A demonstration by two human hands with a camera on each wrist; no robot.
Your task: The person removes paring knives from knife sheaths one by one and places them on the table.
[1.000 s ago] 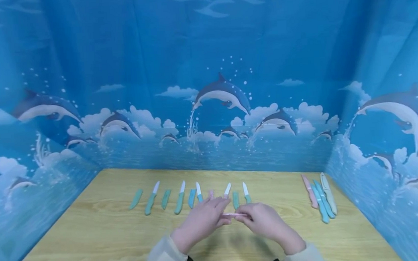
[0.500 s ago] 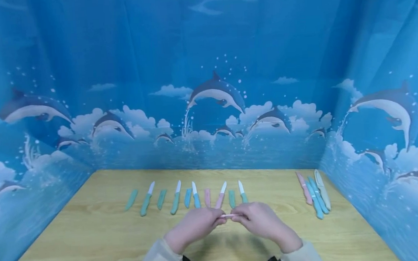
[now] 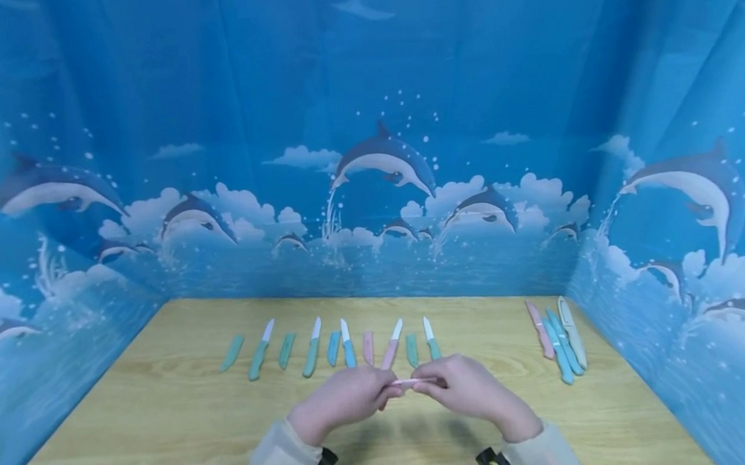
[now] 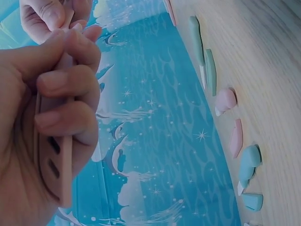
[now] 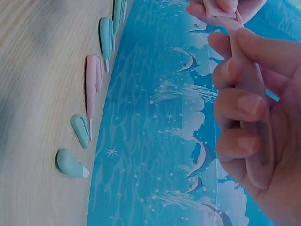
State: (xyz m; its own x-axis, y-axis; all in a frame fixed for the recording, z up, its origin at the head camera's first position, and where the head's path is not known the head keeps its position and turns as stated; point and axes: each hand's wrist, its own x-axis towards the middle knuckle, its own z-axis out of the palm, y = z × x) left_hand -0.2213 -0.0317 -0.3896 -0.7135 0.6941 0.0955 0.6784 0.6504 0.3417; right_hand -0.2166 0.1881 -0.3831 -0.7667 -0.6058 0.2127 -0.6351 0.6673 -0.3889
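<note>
left hand grips a pink sheath; right hand grips a pink knife, blade between both hands at lower centre, above the tabletop.

Wooden tabletop under hands. Just beyond hands: row of 5 bare-bladed knives, 3 green, 1 blue, 1 pink, w/ 5 loose sheaths between them. Far right of hands: 4 sheathed knives bunched. Dolphin-print blue backdrop behind and both sides.
</note>
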